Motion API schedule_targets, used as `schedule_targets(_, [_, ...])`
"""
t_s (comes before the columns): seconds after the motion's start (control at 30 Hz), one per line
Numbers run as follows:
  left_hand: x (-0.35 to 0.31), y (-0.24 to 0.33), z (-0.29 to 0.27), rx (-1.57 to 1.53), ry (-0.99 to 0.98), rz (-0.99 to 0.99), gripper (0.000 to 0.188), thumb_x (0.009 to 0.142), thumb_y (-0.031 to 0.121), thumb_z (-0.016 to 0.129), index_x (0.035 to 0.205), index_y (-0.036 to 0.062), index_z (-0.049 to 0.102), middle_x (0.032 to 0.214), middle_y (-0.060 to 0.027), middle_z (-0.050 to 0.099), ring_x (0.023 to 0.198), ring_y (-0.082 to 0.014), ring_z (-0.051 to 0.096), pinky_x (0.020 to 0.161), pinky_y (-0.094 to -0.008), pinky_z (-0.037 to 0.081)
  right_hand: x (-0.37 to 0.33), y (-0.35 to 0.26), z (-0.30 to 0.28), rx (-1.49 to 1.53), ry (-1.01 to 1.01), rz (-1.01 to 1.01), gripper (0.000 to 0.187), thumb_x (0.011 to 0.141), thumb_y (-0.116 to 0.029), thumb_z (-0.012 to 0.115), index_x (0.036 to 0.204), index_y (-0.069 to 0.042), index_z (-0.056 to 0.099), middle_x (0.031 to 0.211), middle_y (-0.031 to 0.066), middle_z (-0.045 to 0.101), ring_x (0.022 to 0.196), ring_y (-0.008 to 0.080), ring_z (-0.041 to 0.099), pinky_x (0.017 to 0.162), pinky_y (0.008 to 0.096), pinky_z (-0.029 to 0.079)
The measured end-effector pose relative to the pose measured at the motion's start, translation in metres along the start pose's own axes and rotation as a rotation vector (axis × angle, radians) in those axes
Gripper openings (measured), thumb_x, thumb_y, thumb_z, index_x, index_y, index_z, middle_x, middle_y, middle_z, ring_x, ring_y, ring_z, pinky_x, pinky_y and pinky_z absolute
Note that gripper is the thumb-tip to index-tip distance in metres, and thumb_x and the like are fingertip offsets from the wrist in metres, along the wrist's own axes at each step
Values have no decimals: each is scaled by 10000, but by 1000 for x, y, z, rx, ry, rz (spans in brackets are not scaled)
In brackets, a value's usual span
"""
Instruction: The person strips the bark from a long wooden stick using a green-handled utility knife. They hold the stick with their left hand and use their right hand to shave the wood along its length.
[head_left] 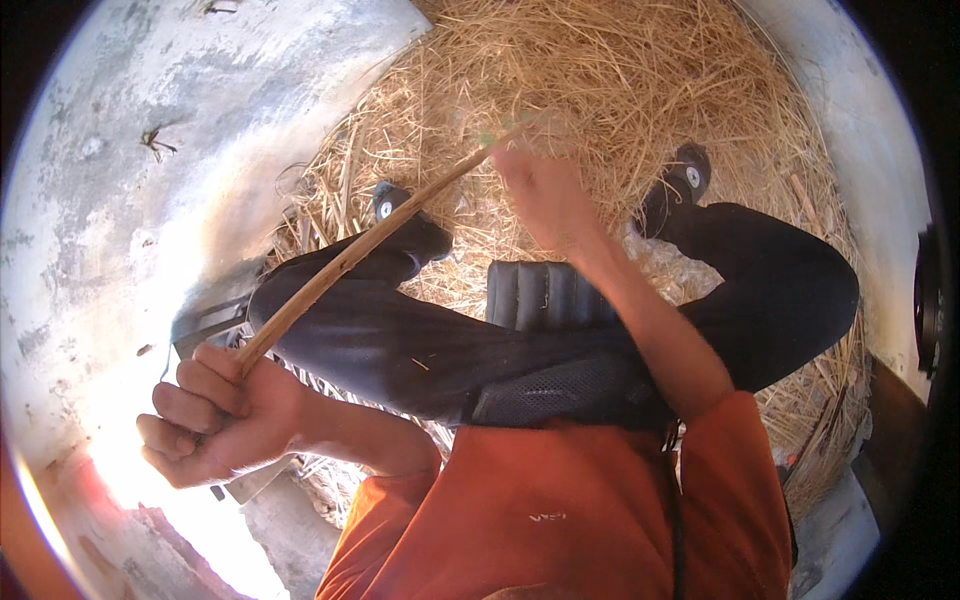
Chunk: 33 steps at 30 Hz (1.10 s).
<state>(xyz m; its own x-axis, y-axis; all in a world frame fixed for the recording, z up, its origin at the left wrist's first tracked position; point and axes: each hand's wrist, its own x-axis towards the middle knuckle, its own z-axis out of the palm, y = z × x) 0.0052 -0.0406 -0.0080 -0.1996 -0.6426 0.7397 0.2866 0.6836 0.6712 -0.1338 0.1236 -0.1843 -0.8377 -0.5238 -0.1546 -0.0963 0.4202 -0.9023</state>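
The stick (345, 263) slants across the space in front of the body, its long axis running from low at the left to high near the middle, above the left leg of the dark trousers (400, 345). The left hand (215, 420) is curled into a fist round its lower end. The right hand (540, 190) is beside the upper end, farther out from the body; it is blurred, so I can't fairly tell whether its fingers pinch the stick or only lie against it. So the stick spans the gap between the hands, each nearest its own end (a faint green smear shows by the upper one). Beyond lies loose straw (620, 60), with a ribbed black pad (545, 295) between the legs.
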Motion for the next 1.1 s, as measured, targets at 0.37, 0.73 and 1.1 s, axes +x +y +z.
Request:
schedule_targets(0.37, [-9,2,1,-673,-109,-129,374,954,338,350,622,174,296,464,44,203,368,-69,119,383,-252,132,-33,37,10,-380,-17,-12,360,970,-289,395,927,4,599,727,246,590,709,425,594,601,474,463])
schedule_targets(0.73, [-20,23,16,-554,-127,-157,376,953,358,350,627,173,337,494,36,240,391,-74,162,404,-256,162,-58,-15,33,-104,-34,-21,403,977,-303,390,779,19,531,602,246,530,593,449,540,558,504,420])
schedule_targets(1.1, [-23,28,32,-562,-56,-133,393,945,354,360,601,177,293,507,33,234,406,-77,174,404,-251,149,-55,-26,22,-62,-62,-55,487,973,-382,374,802,24,584,610,258,560,616,461,567,551,513,450])
